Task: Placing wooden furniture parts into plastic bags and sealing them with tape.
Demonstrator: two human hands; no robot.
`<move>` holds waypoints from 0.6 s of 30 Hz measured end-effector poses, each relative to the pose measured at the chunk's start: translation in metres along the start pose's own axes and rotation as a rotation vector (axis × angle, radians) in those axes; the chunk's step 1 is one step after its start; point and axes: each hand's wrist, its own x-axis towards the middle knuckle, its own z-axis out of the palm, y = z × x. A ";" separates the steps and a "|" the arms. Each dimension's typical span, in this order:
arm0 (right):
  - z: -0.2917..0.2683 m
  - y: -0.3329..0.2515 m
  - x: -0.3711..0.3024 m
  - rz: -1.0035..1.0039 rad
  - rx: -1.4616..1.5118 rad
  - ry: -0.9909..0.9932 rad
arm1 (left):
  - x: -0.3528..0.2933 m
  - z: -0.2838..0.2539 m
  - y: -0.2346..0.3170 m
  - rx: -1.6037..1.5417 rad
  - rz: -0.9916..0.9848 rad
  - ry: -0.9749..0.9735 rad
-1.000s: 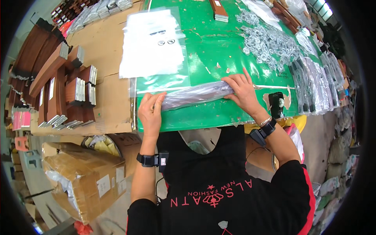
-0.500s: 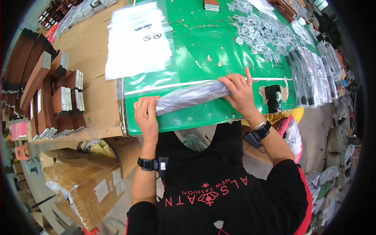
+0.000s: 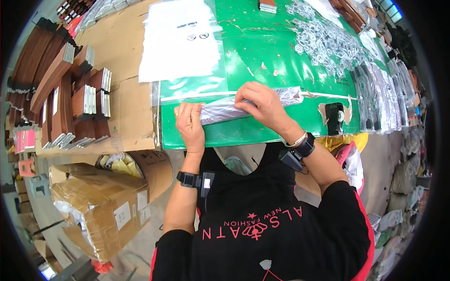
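A long, narrow bundle wrapped in clear plastic (image 3: 219,112) lies along the near edge of the green tabletop, its right end a little farther from me. My left hand (image 3: 190,125) grips its left end, thumb against the fingers. Around the middle of the bundle, my right hand (image 3: 263,107) is closed with curled fingers on the wrap; its palm side is partly hidden. Beyond that hand the bundle's right end sticks out, with loose, crinkled film at the tip. What lies inside the wrap looks greyish-purple and cannot be made out.
Flat white plastic bags (image 3: 180,47) lie beyond my left hand. Right of the bundle stands a black tape dispenser (image 3: 334,118), near a row of wrapped packages (image 3: 375,96). Clear plastic rings (image 3: 323,42) are heaped farther back. Brown wooden pieces (image 3: 61,103) are stacked at left.
My right hand has slid from the bundle's right end leftward to its middle, and its fingers have curled in. The left hand keeps its grip on the left end. The whole view has shifted slightly.
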 end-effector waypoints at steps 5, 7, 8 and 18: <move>0.012 -0.006 0.000 0.011 -0.069 0.057 | -0.002 0.002 -0.004 -0.014 0.004 0.034; 0.014 -0.010 0.000 0.022 -0.111 0.096 | -0.001 0.003 -0.004 -0.026 0.001 0.043; 0.014 -0.011 0.000 0.022 -0.111 0.091 | -0.001 0.003 -0.003 -0.035 0.002 0.049; 0.009 -0.007 -0.016 -0.132 -0.232 0.082 | -0.023 0.000 0.012 -0.070 -0.054 0.013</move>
